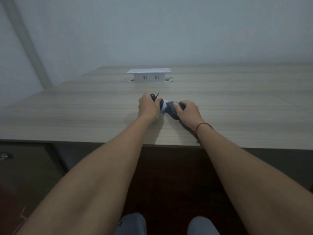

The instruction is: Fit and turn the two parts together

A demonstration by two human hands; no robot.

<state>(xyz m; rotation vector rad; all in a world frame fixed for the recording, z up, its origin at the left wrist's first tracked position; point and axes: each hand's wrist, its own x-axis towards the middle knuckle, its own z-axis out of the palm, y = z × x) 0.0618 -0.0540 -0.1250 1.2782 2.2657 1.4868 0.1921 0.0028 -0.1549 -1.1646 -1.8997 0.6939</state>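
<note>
Both my hands work over the middle of a light wooden desk [84, 116]. My left hand [148, 107] grips a small black piece with a thin black tip sticking up past its fingers. My right hand [188, 112] holds a dark grey rounded object [171, 109], fingers curled over its top. Between the two hands a white part [164, 106] shows, joined to the dark pieces. What the object is stays unclear, since the hands cover much of it. A red string bracelet [202, 126] circles my right wrist.
A white pop-up socket box [149, 76] with two outlets stands at the back of the desk near the grey wall. A dark drawer unit with a metal lock [5, 156] sits below the desk at left. My shoes [133, 224] stand on dark floor.
</note>
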